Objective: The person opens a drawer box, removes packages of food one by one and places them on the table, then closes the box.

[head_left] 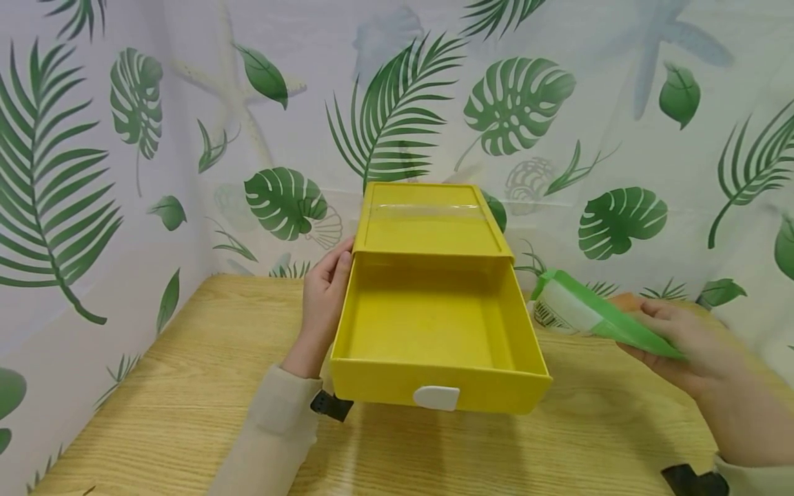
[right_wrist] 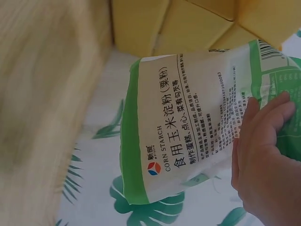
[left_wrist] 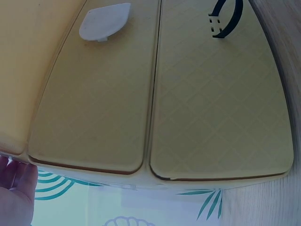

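A yellow drawer unit point(head_left: 434, 227) stands in the middle of the head view, its top drawer point(head_left: 415, 324) pulled out and bare inside. The drawer's front has a white handle point(head_left: 437, 397). My left hand point(head_left: 325, 293) rests against the unit's left side, fingers nearly straight; in the left wrist view, its fingers point(left_wrist: 19, 181) touch the unit's edge. To the right of the drawer, my right hand point(head_left: 676, 337) grips a green and white bag of corn starch point(head_left: 583, 310). Printed text on the bag point(right_wrist: 188, 127) shows in the right wrist view.
Everything stands on a wood-grain table point(head_left: 205, 372). Behind it hangs a white cloth with green leaf prints point(head_left: 515, 103). The left wrist view shows textured yellow panels point(left_wrist: 221, 108), with a dark curved band point(left_wrist: 230, 21) in front of one.
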The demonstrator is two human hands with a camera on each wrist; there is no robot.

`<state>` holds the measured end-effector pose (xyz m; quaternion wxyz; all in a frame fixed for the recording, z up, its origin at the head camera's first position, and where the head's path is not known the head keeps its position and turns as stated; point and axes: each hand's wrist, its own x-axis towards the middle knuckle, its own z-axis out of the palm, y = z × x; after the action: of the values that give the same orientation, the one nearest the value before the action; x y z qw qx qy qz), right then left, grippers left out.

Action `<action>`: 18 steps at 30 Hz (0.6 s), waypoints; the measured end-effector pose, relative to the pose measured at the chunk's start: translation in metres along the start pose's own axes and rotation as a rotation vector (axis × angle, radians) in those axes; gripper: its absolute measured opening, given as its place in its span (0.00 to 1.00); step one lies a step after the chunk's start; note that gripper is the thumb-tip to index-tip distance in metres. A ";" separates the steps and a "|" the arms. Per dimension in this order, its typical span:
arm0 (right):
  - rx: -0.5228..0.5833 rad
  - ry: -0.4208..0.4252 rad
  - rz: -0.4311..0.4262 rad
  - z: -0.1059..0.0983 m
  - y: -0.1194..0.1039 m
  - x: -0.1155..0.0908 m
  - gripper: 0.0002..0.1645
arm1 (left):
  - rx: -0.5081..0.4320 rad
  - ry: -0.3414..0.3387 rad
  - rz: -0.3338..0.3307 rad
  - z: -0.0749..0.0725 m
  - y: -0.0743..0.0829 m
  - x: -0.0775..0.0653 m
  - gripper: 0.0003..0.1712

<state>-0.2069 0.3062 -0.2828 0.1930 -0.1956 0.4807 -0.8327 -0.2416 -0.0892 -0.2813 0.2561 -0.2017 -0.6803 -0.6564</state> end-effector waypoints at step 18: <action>-0.494 0.201 0.274 -0.004 0.028 0.006 0.37 | -0.013 0.015 0.024 -0.001 -0.004 0.001 0.18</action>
<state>-0.2105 0.2932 -0.3083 0.2015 -0.0867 0.7075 -0.6718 -0.2448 -0.0900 -0.2837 0.2676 -0.2066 -0.6717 -0.6592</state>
